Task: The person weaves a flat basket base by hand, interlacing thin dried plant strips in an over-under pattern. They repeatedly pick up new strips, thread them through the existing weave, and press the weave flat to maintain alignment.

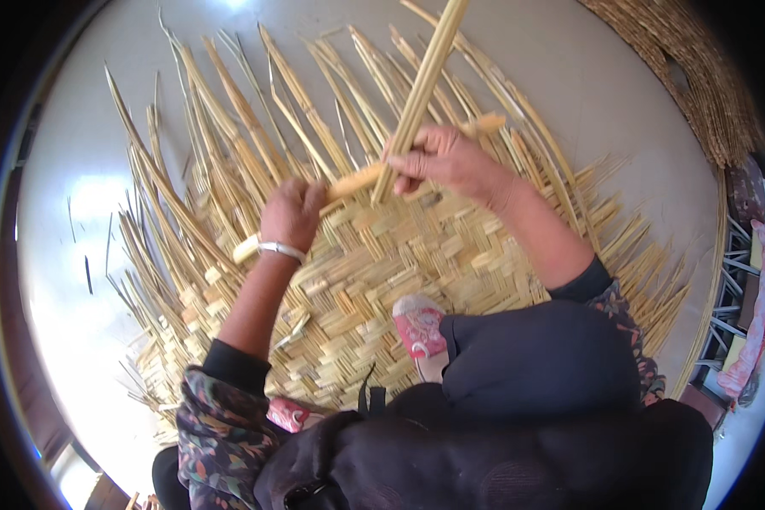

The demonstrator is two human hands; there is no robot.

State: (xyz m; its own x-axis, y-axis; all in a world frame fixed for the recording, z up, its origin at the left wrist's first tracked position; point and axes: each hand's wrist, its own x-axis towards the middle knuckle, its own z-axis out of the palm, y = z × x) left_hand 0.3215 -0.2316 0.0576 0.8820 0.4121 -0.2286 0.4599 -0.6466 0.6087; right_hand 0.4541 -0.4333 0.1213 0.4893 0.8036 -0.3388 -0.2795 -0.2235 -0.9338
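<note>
A person sits on a pale floor (76, 280) and works on a big woven mat (382, 280) made of flat yellow strips. The mat lies flat on the floor under the person's hands and feet. Its middle is woven tight in a criss-cross way. At its far edge and left edge many loose strips (229, 127) stick out like a fan.

The right hand (446, 161) is closed in a tight grip around a bundle of long pale strips (425, 76). The bundle stands up tilted — it goes from the hand up toward the top of the picture. The bottom end of the bundle touches the mat just beside the hand.

The left hand (291, 212) is a closed fist pressed on the mat, near the edge of the woven part. A short flat stick (357, 180) pokes out of it toward the right hand, and its grip seems to be closed on that stick. A white bangle (280, 249) sits on the left wrist.

A foot in a pink slipper (418, 327) rests on the mat, close to the person's dark knee. Another pink slipper (289, 414) peeks out lower down, at the mat's near edge.

At the top right lies another woven mat (705, 76) — darker and curved along its rim.
</note>
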